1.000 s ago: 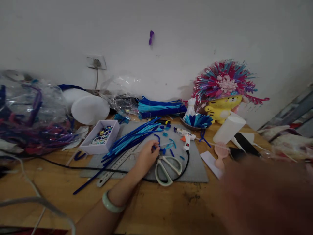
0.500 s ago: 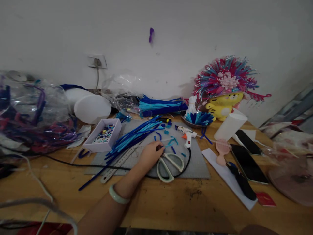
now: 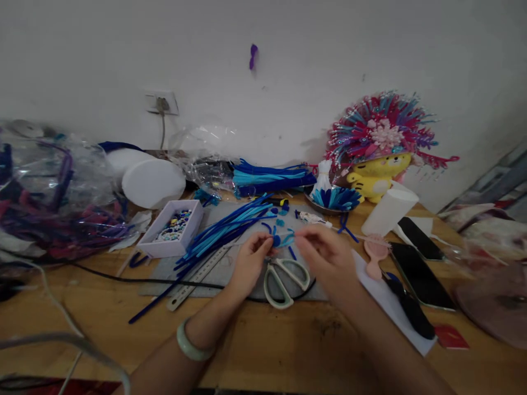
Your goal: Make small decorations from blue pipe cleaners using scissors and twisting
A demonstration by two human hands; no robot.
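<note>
My left hand [image 3: 250, 262], a pale green bangle on its wrist, is closed in a pinch at a small round blue fuzzy piece [image 3: 276, 241]. My right hand [image 3: 329, 253] faces it just to the right, thumb and fingers brought together; what sits between them is too small to make out. Short light-blue pipe cleaner bits [image 3: 288, 238] lie on the grey mat [image 3: 247, 280] around the fingertips. Below and between the hands rest scissors [image 3: 284, 281], handles toward me. My right hand and forearm cover most of the glue gun [image 3: 313, 218].
Left of the hands lie a bundle of blue pipe cleaners [image 3: 230, 225], a metal ruler [image 3: 197, 282] and a box of beads [image 3: 171, 230]. To the right are a pink brush [image 3: 374, 255], a phone [image 3: 420, 274] and white paper [image 3: 405, 318]. A black cable [image 3: 135, 278] crosses the table.
My right hand has come into view from the right, in front of the glue gun. My left hand has lifted slightly and now shows the round blue piece at its fingertips.
</note>
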